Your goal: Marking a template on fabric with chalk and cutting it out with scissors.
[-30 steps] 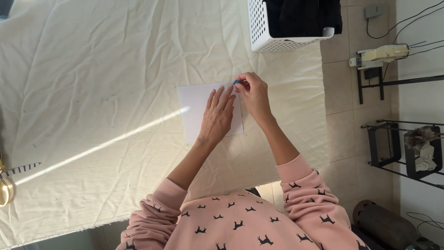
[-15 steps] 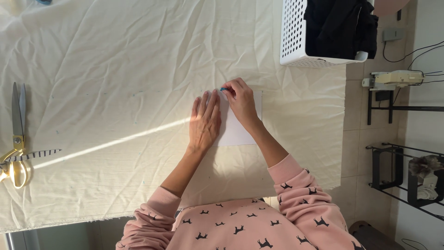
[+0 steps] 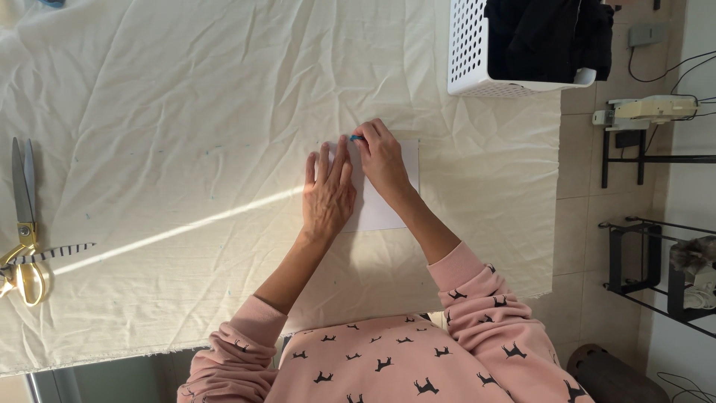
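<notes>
Fingers: left hand (image 3: 327,195) spread flat, pinning white paper (image 3: 391,186) to cream cloth (image 3: 186,134) | right hand (image 3: 382,160) pinched around small blue marker (image 3: 356,138) at paper's top edge | progress: seemingly early in tracing, no drawn outline visible | scissors (image 3: 24,224) idle, far left, cloth uncut.

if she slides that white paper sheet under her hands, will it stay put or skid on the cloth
The white paper sheet lies flat and thin, so it is probably light and bends easily. The left hand presses it flat, which suggests it would shift otherwise. The cream cloth is wrinkled and loose, so a push may drag folds along rather than let the sheet skid cleanly.
</notes>
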